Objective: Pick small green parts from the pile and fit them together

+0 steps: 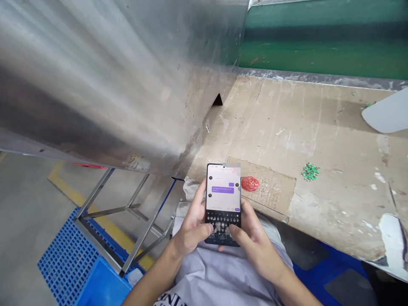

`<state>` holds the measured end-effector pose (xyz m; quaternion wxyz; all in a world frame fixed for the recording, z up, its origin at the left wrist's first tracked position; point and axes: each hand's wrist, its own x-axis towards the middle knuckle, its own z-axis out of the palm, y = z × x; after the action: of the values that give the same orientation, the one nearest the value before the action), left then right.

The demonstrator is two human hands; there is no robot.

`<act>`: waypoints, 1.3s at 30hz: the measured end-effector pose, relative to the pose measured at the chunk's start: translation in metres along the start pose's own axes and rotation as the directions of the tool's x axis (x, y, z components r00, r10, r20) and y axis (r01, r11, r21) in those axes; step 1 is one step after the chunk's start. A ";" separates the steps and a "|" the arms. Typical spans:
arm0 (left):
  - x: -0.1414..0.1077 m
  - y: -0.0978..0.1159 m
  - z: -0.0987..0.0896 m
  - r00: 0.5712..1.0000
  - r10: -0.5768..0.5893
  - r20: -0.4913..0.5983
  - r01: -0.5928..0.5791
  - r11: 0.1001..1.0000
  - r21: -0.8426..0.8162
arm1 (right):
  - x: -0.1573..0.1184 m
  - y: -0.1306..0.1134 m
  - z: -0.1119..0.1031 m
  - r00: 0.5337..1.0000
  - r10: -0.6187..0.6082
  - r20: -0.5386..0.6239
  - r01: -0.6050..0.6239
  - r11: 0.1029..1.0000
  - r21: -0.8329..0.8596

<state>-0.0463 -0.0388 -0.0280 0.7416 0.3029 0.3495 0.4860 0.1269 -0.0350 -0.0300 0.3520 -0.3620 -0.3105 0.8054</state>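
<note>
A black-edged smartphone [223, 199] is held upright in front of my lap, its lit screen showing a chat with purple message bubbles above a dark keyboard. My left hand [193, 227] wraps the phone's left side, with the thumb over the keyboard. On the right side, my right hand [253, 238] grips the phone in the same way, its thumb also at the keys. Just beyond the phone, a red glossy blob [250, 183] lies on a piece of cardboard [277, 193]. Farther right is a small pile of green bits [310, 172].
A large metal panel [127, 85] slants across the upper left. The worn table [338, 204] stretches right, with a white object [387, 112] at its edge and a green surface [318, 55] behind. Lower left stand a metal frame [148, 225] and blue crates [63, 255].
</note>
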 end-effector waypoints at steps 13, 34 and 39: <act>0.006 0.007 0.008 0.991 -0.014 -0.130 0.007 0.999 -0.054 | -0.001 -0.013 0.006 0.998 0.010 0.057 -0.010 1.000 0.000; 0.006 0.009 0.010 0.987 -0.045 -0.153 0.040 0.999 -0.032 | -0.002 -0.012 0.003 0.997 0.019 0.071 -0.020 1.000 0.013; 0.008 0.009 0.011 0.982 -0.032 -0.185 0.027 0.999 -0.032 | -0.002 -0.014 0.004 0.997 0.025 0.073 -0.026 1.000 0.009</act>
<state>-0.0394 -0.0293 -0.0160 0.7172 0.2402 0.4143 0.5062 0.1297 -0.0294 -0.0166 0.3319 -0.3347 -0.3144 0.8240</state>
